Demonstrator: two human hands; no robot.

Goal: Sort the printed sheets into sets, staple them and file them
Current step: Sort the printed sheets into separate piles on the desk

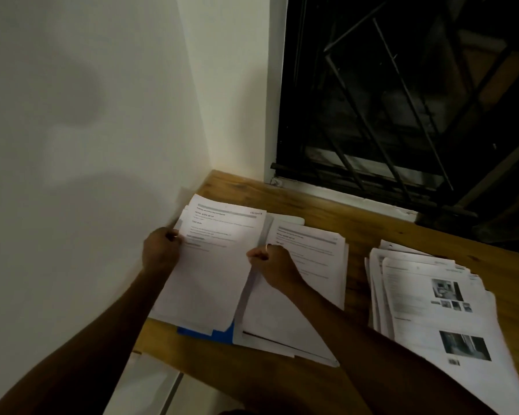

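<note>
A set of printed sheets [213, 265] lies at the left of the wooden table [357, 223], over a blue folder [219, 332]. My left hand [161, 253] grips the set's left edge. My right hand [271, 265] pinches its right edge, fingers curled. Just right of it lies a second stack of text sheets [306, 265] on a white folder [282, 344]. Farther right sits a loose, fanned pile of printed sheets with photos [438, 310]. No stapler shows.
A white wall [87, 145] stands close on the left, meeting the table's corner. A dark barred window [402, 100] runs behind the table. A white surface [150, 381] lies below the table's front edge.
</note>
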